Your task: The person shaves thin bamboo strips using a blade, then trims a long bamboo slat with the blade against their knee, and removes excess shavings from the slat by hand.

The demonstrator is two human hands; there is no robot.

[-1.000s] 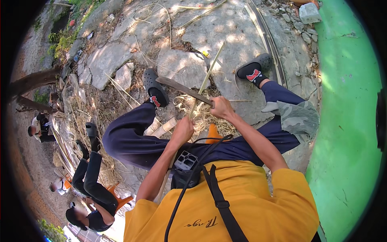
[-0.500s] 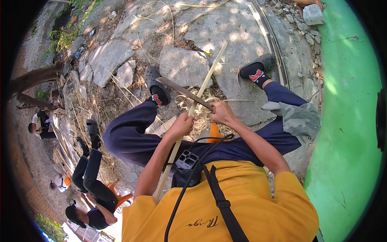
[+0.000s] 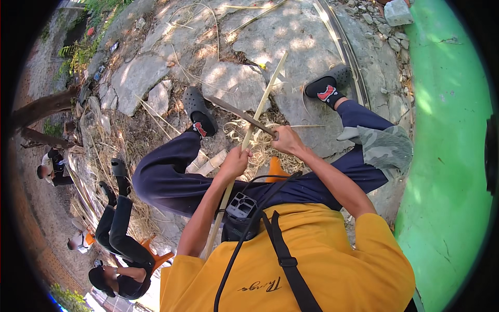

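A long, pale bamboo strip [image 3: 271,86] slants from beyond my feet, down under my left forearm to my waist. My left hand [image 3: 237,162] is closed around it, in front of my lap. In my right hand [image 3: 287,140], just to the right, is the end of a long dark knife [image 3: 235,111]. Its blade points away to the far left and crosses the strip a little beyond my left hand, seemingly in contact with it. The knife's handle is mostly hidden by my fingers.
Curly shavings [image 3: 260,162] and an orange stool [image 3: 277,167] show between my legs. Long strips [image 3: 345,47] lie beyond my right foot. A green surface [image 3: 447,156] borders the right side. At the left, a person in dark clothes [image 3: 130,281] sits; others are farther off.
The whole view has shifted slightly. Both hands keep their grips, and the knife still crosses the strip at nearly the same spot. The seated person at the left has moved a little.
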